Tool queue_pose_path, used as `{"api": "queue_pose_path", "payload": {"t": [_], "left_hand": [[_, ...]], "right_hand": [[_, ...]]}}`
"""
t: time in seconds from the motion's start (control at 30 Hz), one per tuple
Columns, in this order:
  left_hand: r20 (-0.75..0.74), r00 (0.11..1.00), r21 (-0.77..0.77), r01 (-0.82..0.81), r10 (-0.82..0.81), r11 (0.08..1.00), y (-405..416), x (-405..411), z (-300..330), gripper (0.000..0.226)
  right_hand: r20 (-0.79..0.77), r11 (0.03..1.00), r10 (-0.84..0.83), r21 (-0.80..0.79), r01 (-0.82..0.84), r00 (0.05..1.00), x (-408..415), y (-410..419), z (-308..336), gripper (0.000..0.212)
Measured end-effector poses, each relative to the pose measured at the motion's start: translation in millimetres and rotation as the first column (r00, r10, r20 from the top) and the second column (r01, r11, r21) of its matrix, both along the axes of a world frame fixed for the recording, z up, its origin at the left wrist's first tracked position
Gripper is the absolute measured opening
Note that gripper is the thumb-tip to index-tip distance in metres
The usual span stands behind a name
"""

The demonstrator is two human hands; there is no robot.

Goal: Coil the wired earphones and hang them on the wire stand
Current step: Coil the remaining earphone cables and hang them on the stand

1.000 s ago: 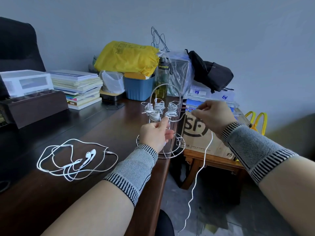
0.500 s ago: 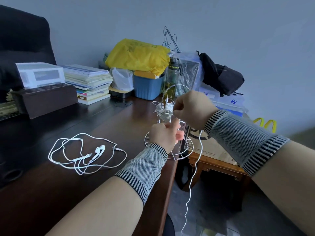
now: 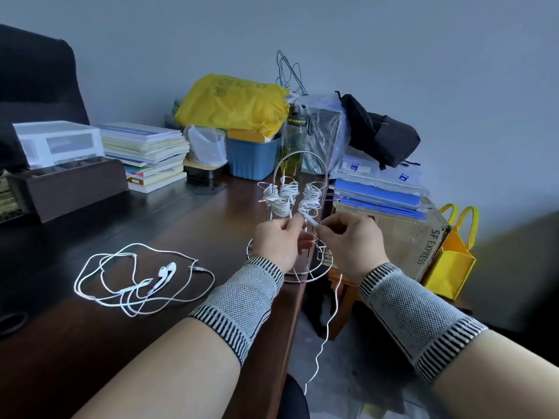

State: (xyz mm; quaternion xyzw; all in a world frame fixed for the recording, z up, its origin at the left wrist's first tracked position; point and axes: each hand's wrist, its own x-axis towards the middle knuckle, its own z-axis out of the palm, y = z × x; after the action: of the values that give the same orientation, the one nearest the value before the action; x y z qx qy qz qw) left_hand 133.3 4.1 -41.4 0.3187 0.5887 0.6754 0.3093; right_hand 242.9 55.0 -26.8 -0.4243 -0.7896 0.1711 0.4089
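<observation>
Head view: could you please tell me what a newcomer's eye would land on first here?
Probably the two hands at centre: the left hand and right hand pinch a white cord that trails down past the desk edge. Just behind them stands the wire stand, already hung with coils. The yellow bag at the back and the loose earphones on the left follow.

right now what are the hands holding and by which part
Both hands, left hand and right hand, pinch one earphone cable near its upper end; the rest dangles off the desk.
</observation>
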Motion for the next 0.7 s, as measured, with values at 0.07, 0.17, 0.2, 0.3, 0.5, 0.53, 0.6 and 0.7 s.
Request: {"api": "queue_pose_path", "payload": {"t": [0.07, 0.17, 0.2, 0.3, 0.5, 0.53, 0.6, 0.7], "left_hand": [[-0.011, 1.000, 0.007, -0.004, 0.004, 1.000, -1, 0, -1, 0.029], [-0.095, 0.995, 0.017, -0.005, 0.007, 1.000, -1, -1, -3, 0.022], [-0.116, 0.993, 0.021, -0.003, 0.005, 1.000, -1, -2, -4, 0.019], [-0.157, 0.987, 0.020, -0.015, 0.018, 1.000, 1, -2, -4, 0.017], [-0.189, 0.981, 0.009, -0.040, 0.040, 0.999, 7, -2, -8, 0.017], [-0.204, 0.978, 0.013, -0.034, 0.036, 0.999, 8, -2, -8, 0.016], [-0.225, 0.974, 0.021, -0.020, 0.024, 1.000, 7, -1, -9, 0.015], [-0.257, 0.966, 0.015, -0.032, 0.035, 0.999, 9, 0, -11, 0.018]], "right_hand": [[-0.037, 0.998, -0.005, -0.061, 0.002, 0.999, -4, 3, -3, 0.009], [-0.129, 0.990, -0.001, -0.141, -0.017, 0.992, -7, 7, -5, 0.013], [-0.152, 0.986, 0.002, -0.163, -0.027, 0.988, -7, 8, -5, 0.014], [-0.217, 0.967, 0.018, -0.243, -0.072, 0.976, -9, 8, -6, 0.014], [-0.385, 0.910, 0.018, -0.375, -0.174, 0.923, -3, 6, -15, 0.014], [-0.399, 0.907, 0.012, -0.381, -0.177, 0.917, -2, 7, -16, 0.014], [-0.408, 0.905, 0.004, -0.387, -0.177, 0.913, -2, 8, -17, 0.014], [-0.410, 0.902, 0.013, -0.388, -0.188, 0.912, -5, 11, -15, 0.015]]}}
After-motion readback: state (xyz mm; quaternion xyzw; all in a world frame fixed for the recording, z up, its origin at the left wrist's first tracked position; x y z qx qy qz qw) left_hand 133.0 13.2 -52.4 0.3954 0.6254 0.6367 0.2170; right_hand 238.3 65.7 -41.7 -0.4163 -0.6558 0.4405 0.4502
